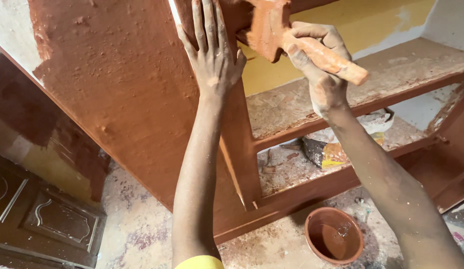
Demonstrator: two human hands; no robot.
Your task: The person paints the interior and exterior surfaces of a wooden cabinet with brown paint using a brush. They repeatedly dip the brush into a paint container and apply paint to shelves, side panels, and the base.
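My right hand (319,60) grips the paint-caked handle of a wide brush (272,27), whose bristles press against the front edge of the shelf unit's upright side panel (122,84) near the top of the view. That panel is coated in wet reddish-brown paint. My left hand (212,50) lies flat with fingers spread on the same edge, just left of the brush. Both hands and forearms are smeared with the paint.
Built-in shelves (292,107) run to the right, their tops dusty and their front edges brown. Crumpled bags (336,147) lie on the lower shelf. A round bowl of brown paint (334,241) stands on the spattered floor. A carved dark wooden door (47,219) lies at the lower left.
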